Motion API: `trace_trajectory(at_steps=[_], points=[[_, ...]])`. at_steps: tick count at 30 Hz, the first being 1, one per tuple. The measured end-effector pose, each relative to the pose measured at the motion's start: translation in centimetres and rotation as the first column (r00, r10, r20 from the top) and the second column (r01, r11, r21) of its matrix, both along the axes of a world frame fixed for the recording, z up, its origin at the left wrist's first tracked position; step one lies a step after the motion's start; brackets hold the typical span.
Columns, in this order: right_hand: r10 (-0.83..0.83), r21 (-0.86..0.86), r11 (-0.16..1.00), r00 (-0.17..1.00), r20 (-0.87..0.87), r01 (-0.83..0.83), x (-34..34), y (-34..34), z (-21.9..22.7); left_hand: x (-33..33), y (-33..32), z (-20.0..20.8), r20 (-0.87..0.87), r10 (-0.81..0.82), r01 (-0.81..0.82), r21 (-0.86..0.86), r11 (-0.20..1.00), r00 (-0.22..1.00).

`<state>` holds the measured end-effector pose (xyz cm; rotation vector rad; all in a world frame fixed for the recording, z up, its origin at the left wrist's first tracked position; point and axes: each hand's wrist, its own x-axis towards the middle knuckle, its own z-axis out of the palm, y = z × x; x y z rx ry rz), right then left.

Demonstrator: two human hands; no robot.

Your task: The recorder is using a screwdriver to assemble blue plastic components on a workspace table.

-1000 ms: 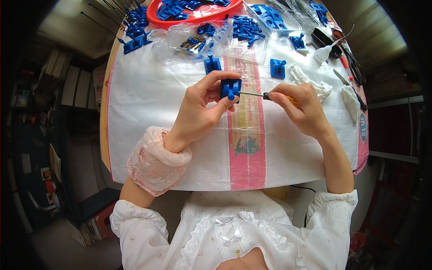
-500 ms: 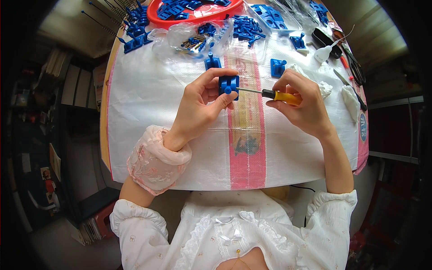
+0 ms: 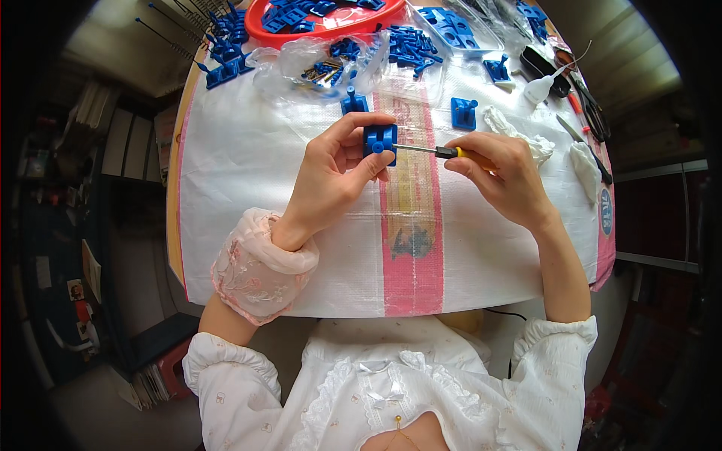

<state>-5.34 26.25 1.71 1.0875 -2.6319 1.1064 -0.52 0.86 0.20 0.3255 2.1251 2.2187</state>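
Observation:
Between the thumb and fingers of my left hand (image 3: 331, 169) is a small blue plastic part (image 3: 380, 141), held upright above the table. My right hand (image 3: 505, 171) is closed round the yellow and black handle of a screwdriver (image 3: 447, 152). Its metal shaft points left, and the tip meets the right side of the blue part; the exact contact spot is too small to make out. Just beyond my left hand a similar blue part (image 3: 353, 100) rests on the table, and another blue piece (image 3: 464, 113) lies beyond my right hand.
A red basin (image 3: 331, 34) of blue pieces stands at the back, near a clear bag (image 3: 282, 75) holding screws and blue bits. Scissors (image 3: 594, 113), a knife (image 3: 569, 128), a white glue bottle (image 3: 538, 90) and crumpled tissue (image 3: 519, 134) lie at the right. White woven sheeting (image 3: 316, 278) covers the table.
My right hand's fingers have rolled over the screwdriver handle, from raised and curled to flatter. The blue part and screwdriver have shifted very slightly left.

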Motion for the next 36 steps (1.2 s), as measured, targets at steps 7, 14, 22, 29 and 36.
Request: trace_trajectory(at_steps=[7, 14, 22, 29, 36], points=[[0.041, -0.005, 0.999, 0.997, 0.069, -0.041, 0.13, 0.44, 0.66, 0.08, -0.02, -0.25, -0.013, -0.054, 0.054, 0.016, 0.998, 0.998], [0.054, 0.004, 0.999, 0.998, 0.018, -0.054, 0.09, 0.52, 0.82, 0.2, 0.01, -0.17, -0.021, -0.069, 0.069, 0.0, 0.998, 0.997], [0.038, -0.004, 0.999, 0.989, 0.143, -0.038, 0.08, 0.49, 0.59, 0.12, -0.05, -0.3, -0.015, -0.061, 0.06, -0.032, 0.998, 0.998], [0.035, 0.013, 0.999, 0.929, 0.369, -0.043, 0.04, 0.45, 0.62, 0.18, 0.03, -0.13, -0.055, -0.045, 0.041, -0.08, 0.996, 0.997], [0.045, 0.014, 0.998, 0.929, 0.367, -0.054, 0.14, 0.19, 0.69, 0.1, -0.01, -0.27, -0.044, -0.052, 0.049, -0.063, 0.997, 0.998]])
